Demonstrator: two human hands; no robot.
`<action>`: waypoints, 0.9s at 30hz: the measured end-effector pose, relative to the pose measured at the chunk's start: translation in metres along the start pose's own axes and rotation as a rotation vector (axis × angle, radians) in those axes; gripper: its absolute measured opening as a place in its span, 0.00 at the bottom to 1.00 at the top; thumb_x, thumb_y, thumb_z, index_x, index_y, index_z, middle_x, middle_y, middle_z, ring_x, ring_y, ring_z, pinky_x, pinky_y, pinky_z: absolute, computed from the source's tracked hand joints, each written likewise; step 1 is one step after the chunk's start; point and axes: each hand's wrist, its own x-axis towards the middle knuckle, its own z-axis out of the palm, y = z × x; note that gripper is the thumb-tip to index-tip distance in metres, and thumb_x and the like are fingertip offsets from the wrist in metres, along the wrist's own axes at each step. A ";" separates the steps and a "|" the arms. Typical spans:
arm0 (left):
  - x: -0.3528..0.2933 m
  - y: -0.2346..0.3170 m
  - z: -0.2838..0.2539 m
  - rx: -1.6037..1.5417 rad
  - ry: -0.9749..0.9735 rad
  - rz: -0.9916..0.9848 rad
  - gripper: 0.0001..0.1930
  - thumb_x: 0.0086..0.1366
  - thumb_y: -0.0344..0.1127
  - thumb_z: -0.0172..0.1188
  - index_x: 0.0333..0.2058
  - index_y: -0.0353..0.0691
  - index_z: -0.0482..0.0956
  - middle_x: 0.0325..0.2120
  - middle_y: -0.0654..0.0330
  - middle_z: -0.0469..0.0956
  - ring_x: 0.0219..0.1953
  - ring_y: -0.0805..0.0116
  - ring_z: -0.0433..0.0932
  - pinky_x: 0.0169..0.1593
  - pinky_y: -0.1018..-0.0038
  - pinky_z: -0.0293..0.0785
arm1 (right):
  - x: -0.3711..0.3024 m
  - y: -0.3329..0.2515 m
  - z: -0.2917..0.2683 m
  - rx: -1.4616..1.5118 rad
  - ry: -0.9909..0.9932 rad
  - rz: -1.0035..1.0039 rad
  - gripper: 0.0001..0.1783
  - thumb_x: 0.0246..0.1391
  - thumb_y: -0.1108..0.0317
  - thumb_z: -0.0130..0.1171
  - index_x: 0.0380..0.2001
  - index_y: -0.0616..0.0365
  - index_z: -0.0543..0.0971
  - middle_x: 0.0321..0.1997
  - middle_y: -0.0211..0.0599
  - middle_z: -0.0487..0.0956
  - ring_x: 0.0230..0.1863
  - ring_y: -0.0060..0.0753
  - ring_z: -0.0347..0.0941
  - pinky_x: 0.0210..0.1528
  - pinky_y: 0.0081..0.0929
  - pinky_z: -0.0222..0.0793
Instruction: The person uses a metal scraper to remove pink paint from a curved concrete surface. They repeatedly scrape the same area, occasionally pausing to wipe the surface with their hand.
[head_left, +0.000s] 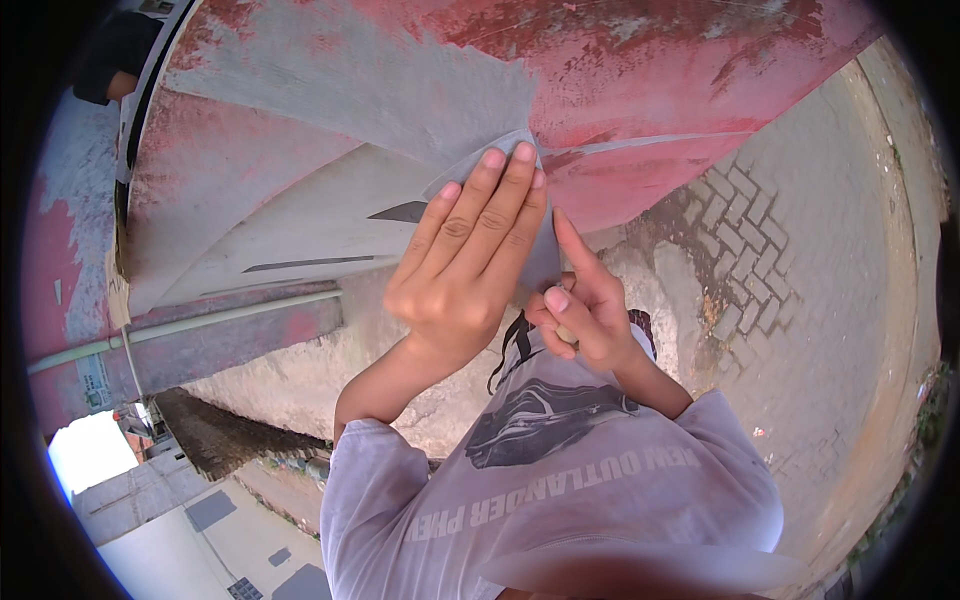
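Note:
My left hand [465,240] lies flat with its fingers stretched out. Its fingertips press on the thin grey blade of a putty knife [545,255]. My right hand [597,315] is closed around the pale handle, most of which its fingers hide. The broad edge of the blade rests against a large panel [640,90] of worn pink-red paint. A smooth grey patch [400,85] spreads over the panel just beyond my fingertips. Below that patch runs a paler strip with dark slots.
At the upper left, past a dark gap in the panel, a person's dark sleeve [118,50] shows. A pale green pipe [200,323] runs along the lower left. Paving blocks [745,235] and bare concrete lie to the right.

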 end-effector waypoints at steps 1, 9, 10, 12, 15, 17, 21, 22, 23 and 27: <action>0.001 0.000 0.000 -0.011 -0.010 -0.022 0.16 0.51 0.24 0.57 0.38 0.46 0.87 0.43 0.64 0.83 0.50 0.70 0.81 0.49 0.72 0.76 | 0.000 0.000 0.001 0.028 0.005 -0.035 0.36 0.67 0.72 0.43 0.72 0.56 0.40 0.22 0.30 0.69 0.13 0.12 0.57 0.16 0.14 0.54; 0.008 -0.007 -0.003 0.059 0.065 0.056 0.11 0.59 0.32 0.56 0.37 0.47 0.86 0.45 0.68 0.83 0.51 0.74 0.79 0.53 0.78 0.73 | 0.004 -0.005 0.009 0.052 0.005 -0.034 0.36 0.67 0.71 0.42 0.72 0.56 0.39 0.22 0.32 0.69 0.12 0.13 0.58 0.16 0.14 0.55; 0.009 -0.007 -0.005 0.043 0.069 0.034 0.11 0.59 0.31 0.56 0.37 0.47 0.86 0.44 0.68 0.83 0.51 0.75 0.79 0.53 0.78 0.73 | 0.004 -0.004 0.011 0.074 -0.006 -0.051 0.36 0.67 0.71 0.42 0.72 0.56 0.39 0.23 0.32 0.69 0.12 0.13 0.58 0.16 0.14 0.55; 0.010 -0.006 -0.006 0.011 0.025 0.037 0.13 0.55 0.27 0.57 0.36 0.46 0.87 0.42 0.66 0.84 0.49 0.72 0.81 0.50 0.75 0.76 | 0.004 -0.003 0.013 0.080 -0.035 -0.040 0.37 0.67 0.71 0.41 0.72 0.56 0.38 0.23 0.33 0.70 0.12 0.14 0.58 0.16 0.14 0.55; 0.012 -0.002 -0.005 0.032 0.053 0.028 0.13 0.53 0.25 0.57 0.35 0.46 0.87 0.40 0.66 0.84 0.48 0.72 0.82 0.48 0.73 0.77 | 0.003 -0.005 0.013 0.081 0.025 -0.046 0.37 0.67 0.71 0.41 0.72 0.56 0.37 0.23 0.34 0.70 0.12 0.14 0.58 0.16 0.14 0.56; 0.012 0.001 -0.006 0.047 0.070 0.030 0.13 0.53 0.25 0.57 0.35 0.46 0.87 0.40 0.66 0.84 0.47 0.72 0.82 0.48 0.73 0.77 | 0.002 -0.007 0.013 0.075 -0.009 -0.040 0.37 0.67 0.71 0.41 0.72 0.57 0.37 0.23 0.34 0.70 0.12 0.14 0.58 0.16 0.14 0.56; 0.012 0.002 -0.008 0.014 0.033 0.010 0.12 0.53 0.26 0.58 0.34 0.45 0.87 0.40 0.66 0.84 0.47 0.71 0.82 0.47 0.73 0.77 | 0.001 -0.008 0.017 0.100 0.004 -0.017 0.38 0.67 0.71 0.41 0.72 0.56 0.36 0.23 0.34 0.70 0.12 0.14 0.58 0.16 0.15 0.57; 0.011 0.001 -0.008 -0.004 0.016 0.004 0.12 0.52 0.26 0.58 0.34 0.45 0.87 0.40 0.66 0.84 0.47 0.71 0.82 0.47 0.73 0.77 | 0.002 -0.009 0.018 0.111 0.034 -0.018 0.38 0.67 0.70 0.41 0.72 0.56 0.36 0.23 0.34 0.70 0.12 0.14 0.58 0.16 0.15 0.57; 0.012 -0.001 -0.007 0.019 0.023 0.030 0.12 0.54 0.28 0.57 0.35 0.45 0.87 0.41 0.66 0.84 0.48 0.72 0.81 0.49 0.74 0.77 | 0.002 -0.009 0.019 0.104 0.036 -0.016 0.38 0.67 0.70 0.41 0.72 0.56 0.36 0.23 0.34 0.70 0.12 0.14 0.58 0.16 0.15 0.57; 0.008 -0.004 -0.003 0.048 0.032 0.062 0.11 0.55 0.32 0.55 0.35 0.45 0.86 0.44 0.67 0.83 0.50 0.73 0.80 0.51 0.77 0.75 | -0.001 -0.009 0.018 0.118 0.019 -0.050 0.37 0.67 0.70 0.40 0.72 0.56 0.36 0.23 0.35 0.69 0.13 0.15 0.58 0.16 0.15 0.57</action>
